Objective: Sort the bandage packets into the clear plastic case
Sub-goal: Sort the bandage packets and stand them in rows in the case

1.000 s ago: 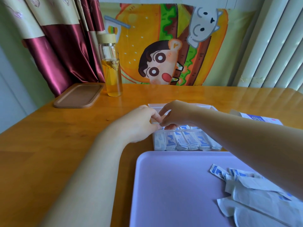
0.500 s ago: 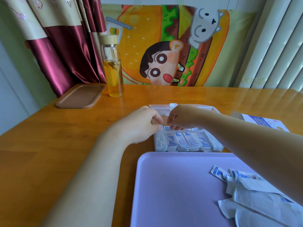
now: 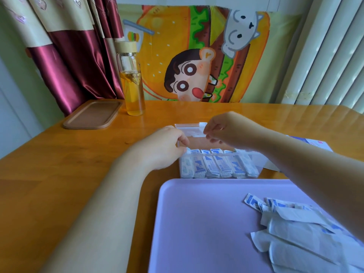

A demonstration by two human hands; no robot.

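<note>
The clear plastic case (image 3: 254,166) lies on the wooden table just beyond a purple tray (image 3: 197,223). A row of white and blue bandage packets (image 3: 216,166) stands in its front compartment. Its open lid (image 3: 189,132) lies flat behind it. My left hand (image 3: 167,148) rests against the case's left wall, fingertips curled over the rim. My right hand (image 3: 224,131) hovers over the back of the case and pinches the lid's edge. A pile of loose bandage packets (image 3: 295,225) lies on the right side of the tray, partly hidden by my right forearm.
A glass bottle (image 3: 133,81) of yellow liquid and a brown tray (image 3: 92,115) stand at the back left of the table (image 3: 59,164). A white and blue box (image 3: 315,144) lies right of the case behind my right arm. Curtain and cartoon cloth hang behind.
My right hand has drawn back from the packets in the case's front and now sits at the lid. My left hand has stayed at the case's left side.
</note>
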